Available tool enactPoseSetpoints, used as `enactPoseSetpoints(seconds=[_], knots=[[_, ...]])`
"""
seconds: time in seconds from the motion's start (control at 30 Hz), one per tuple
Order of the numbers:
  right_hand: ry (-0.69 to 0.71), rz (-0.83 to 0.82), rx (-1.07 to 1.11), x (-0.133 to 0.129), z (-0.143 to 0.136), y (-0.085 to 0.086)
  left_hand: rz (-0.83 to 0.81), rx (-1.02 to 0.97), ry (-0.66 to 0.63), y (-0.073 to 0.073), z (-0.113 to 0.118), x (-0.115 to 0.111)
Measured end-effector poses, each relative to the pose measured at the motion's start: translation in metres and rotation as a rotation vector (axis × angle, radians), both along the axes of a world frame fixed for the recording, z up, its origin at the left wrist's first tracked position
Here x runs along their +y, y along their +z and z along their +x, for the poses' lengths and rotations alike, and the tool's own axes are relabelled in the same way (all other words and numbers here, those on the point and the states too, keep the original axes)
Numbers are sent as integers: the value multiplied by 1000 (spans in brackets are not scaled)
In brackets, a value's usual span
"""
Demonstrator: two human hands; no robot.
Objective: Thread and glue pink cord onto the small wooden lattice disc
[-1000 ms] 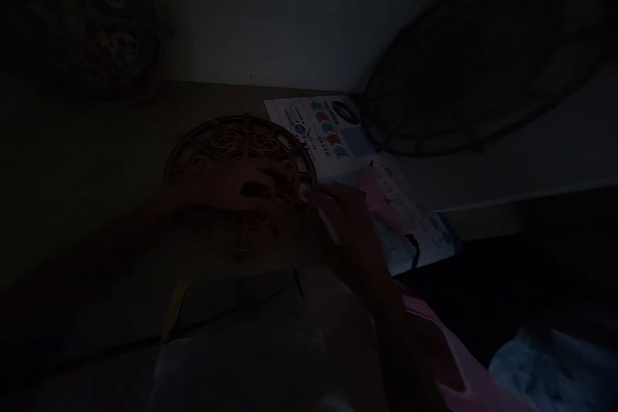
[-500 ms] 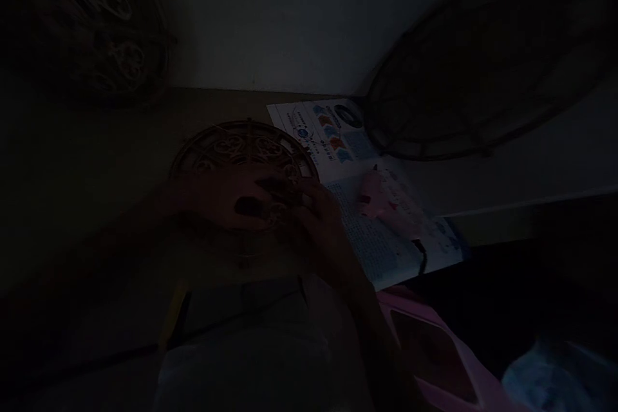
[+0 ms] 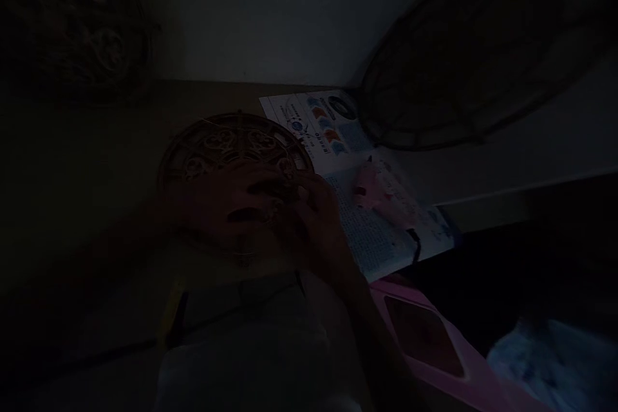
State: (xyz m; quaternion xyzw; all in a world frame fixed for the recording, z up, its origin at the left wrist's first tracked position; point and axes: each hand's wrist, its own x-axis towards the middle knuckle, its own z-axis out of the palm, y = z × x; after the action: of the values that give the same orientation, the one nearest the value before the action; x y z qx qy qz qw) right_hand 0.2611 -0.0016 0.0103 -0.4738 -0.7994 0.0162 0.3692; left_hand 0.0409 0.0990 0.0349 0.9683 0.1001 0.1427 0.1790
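The scene is very dark. A round, brown openwork panel (image 3: 219, 140) with scroll-shaped cutouts lies flat on the table in front of me. Across its lower middle stretches my left hand (image 3: 212, 199), its fingers apart with gaps between them and the tips reaching toward the right hand. My right hand (image 3: 318, 219) rests at the panel's right edge, fingers curled and pinched together close to the left fingertips. Whatever sits between the right fingers is too dark to make out. The hands hide the panel's centre and lower part.
Right of the panel, a pink glue gun (image 3: 371, 190) lies on a printed sheet (image 3: 371, 244). A pink-framed object (image 3: 458, 347) is at lower right. A yellow-handled tool (image 3: 172, 312) lies near a pale sheet (image 3: 241, 360). Large round frames stand at left (image 3: 106, 51) and right (image 3: 425, 141).
The whole view has shifted slightly, so things appear a little further left and up. Both hands stay at the panel, with the right fingers slightly repositioned.
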Motion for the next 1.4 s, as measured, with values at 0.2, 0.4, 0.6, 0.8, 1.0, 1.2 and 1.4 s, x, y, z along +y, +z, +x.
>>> enactPoseSetpoints(seconds=[0.2,0.4,0.6,0.8,1.0,1.2,1.4], knots=[[10,22,40,0,1,1,95,54,-12,6,4,-2],[-5,61,16,3,1,0,68,-15,-38,3,3,0],[-5,61,5,4,0,1,38,43,-22,6,5,-2],[-10,21,43,3,1,-1,56,16,1,7,7,-5],[23,21,70,1,2,1,11,-11,44,-1,7,-3],[51,20,69,1,3,3,7,-2,35,-1,5,-3],[42,22,49,-1,6,0,22,34,88,3,8,-7]])
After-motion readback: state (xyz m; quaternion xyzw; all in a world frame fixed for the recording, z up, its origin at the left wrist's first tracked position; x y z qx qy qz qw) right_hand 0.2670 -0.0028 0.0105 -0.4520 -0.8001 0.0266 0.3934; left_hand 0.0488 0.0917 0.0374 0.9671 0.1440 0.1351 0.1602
